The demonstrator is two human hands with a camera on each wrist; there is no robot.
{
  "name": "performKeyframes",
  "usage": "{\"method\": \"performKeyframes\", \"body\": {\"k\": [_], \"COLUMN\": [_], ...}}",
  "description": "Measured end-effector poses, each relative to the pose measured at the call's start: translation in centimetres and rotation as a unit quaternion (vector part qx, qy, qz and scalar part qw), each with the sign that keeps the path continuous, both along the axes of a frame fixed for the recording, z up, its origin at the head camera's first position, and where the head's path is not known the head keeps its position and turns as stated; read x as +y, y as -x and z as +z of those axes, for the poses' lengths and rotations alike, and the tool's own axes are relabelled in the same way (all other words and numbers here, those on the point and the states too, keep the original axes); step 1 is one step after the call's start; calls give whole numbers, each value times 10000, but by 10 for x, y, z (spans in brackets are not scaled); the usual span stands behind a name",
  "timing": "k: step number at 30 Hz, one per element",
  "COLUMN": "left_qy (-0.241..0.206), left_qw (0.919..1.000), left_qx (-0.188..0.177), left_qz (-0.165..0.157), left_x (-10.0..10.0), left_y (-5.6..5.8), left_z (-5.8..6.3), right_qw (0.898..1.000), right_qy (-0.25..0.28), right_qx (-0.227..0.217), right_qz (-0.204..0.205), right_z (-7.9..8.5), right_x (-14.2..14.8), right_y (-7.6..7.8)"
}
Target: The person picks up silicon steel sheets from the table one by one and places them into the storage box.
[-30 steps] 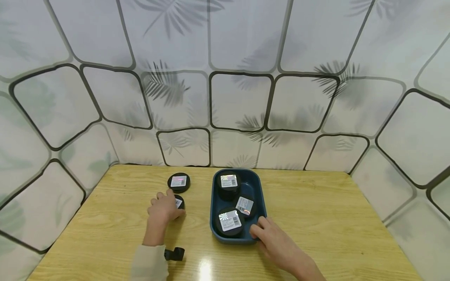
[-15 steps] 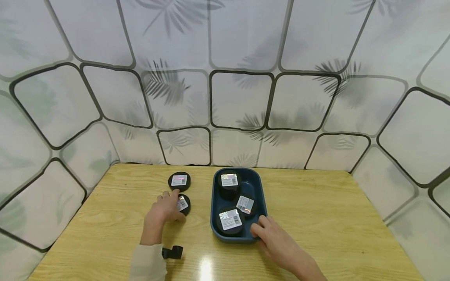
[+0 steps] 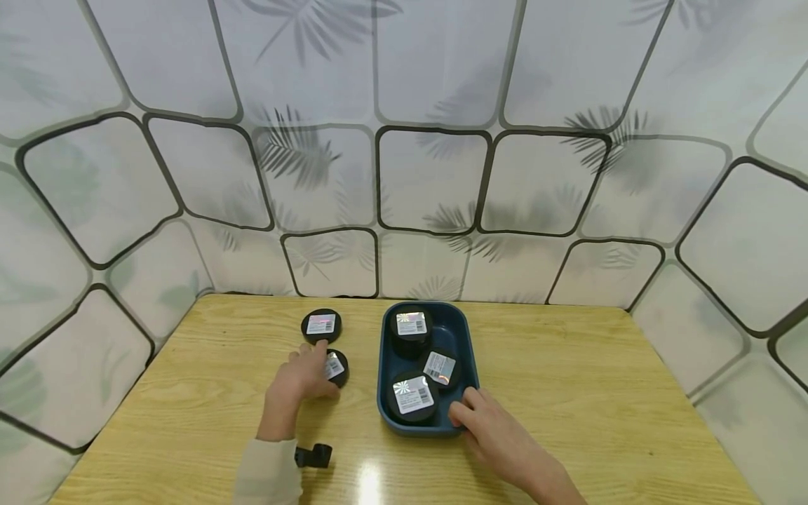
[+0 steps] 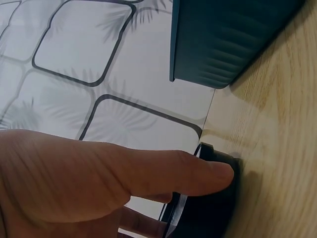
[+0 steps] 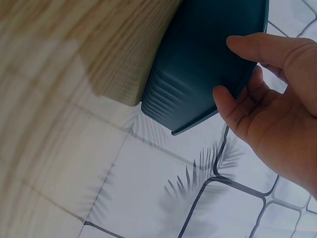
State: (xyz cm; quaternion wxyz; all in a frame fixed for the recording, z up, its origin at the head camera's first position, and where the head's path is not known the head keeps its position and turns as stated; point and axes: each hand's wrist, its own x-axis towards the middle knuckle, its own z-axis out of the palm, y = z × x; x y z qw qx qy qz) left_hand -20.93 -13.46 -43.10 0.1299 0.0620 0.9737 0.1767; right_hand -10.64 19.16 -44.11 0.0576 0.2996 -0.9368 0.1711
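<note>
My left hand (image 3: 301, 379) grips a low, round black jar (image 3: 341, 370) with a white label on its lid, left of the blue bin (image 3: 456, 335). In the left wrist view the thumb lies along the side of that jar (image 4: 213, 210), which stands on the wood, while part of its far side is hidden by the hand. My right hand (image 3: 505, 442) holds the bin's near right corner. Seen from the right wrist, thumb and fingers pinch the rim of the bin (image 5: 198, 59) from both sides.
Inside the bin sit several labelled black jars, among them a near one (image 3: 412, 398), a middle one (image 3: 440, 369) and a far one (image 3: 412, 330). Another black jar (image 3: 321, 327) stands just behind my left hand. A patterned curtain (image 3: 423, 182) rises behind the wooden table (image 3: 568, 372).
My left hand has shifted slightly right, and the jar in it has moved right towards the bin. The right hand and the bin stay where they were.
</note>
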Motion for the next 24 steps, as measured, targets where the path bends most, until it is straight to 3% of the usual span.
{"method": "performKeyframes", "body": {"k": [13,24], "left_qy": [-303,-439], "left_qw": [9993,9955], "left_qx": [168,766], "left_qz": [-145,-354], "left_x": [5,15], "left_y": [2,-3], "left_z": [2,16], "right_qw": [10000,9999], "right_qy": [10,-61], "right_qx": [-68,-135], "right_qz": [-17,-49], "right_z": [0,-1], "right_x": [0,1], "right_y": [0,1]}}
